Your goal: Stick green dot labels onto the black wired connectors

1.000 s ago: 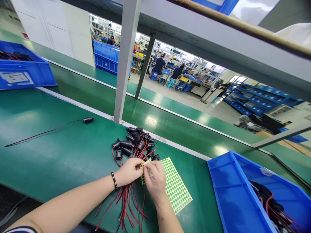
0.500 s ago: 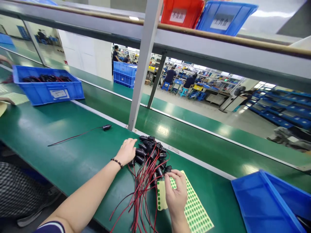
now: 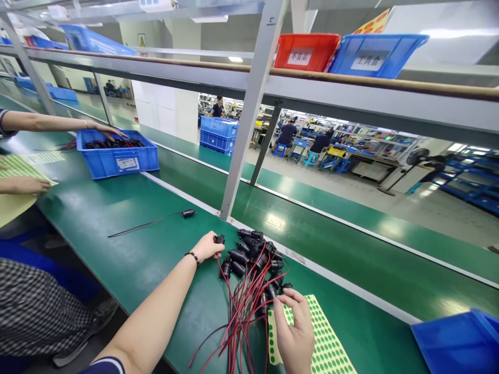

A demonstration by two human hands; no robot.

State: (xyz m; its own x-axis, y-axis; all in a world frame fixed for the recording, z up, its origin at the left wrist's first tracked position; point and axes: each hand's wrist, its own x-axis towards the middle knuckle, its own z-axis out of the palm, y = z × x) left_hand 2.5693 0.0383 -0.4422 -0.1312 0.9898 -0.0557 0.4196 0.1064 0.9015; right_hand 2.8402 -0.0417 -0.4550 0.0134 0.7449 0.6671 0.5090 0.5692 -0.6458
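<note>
My left hand pinches a black cylindrical connector with a thin red wire, at the left side of a pile of similar black connectors. Their red and black wires trail toward me across the green bench. My right hand is at the pile's near right, over a pale yellow sheet of round green stickers. Its thumb and fingers are closed beside the black connectors; what sits between the fingertips is hidden. One separate connector lies to the left, its wire stretched out.
A co-worker's hand reaches over a blue bin of wired parts at left; another hand rests on a sticker sheet. A metal post rises behind the pile. Another blue bin stands at right.
My left hand has taken a connector between its fingers and raised it slightly from the pile. My right hand stays by the stickers. The view has shifted; a co-worker's arm now reaches over the left bin.
</note>
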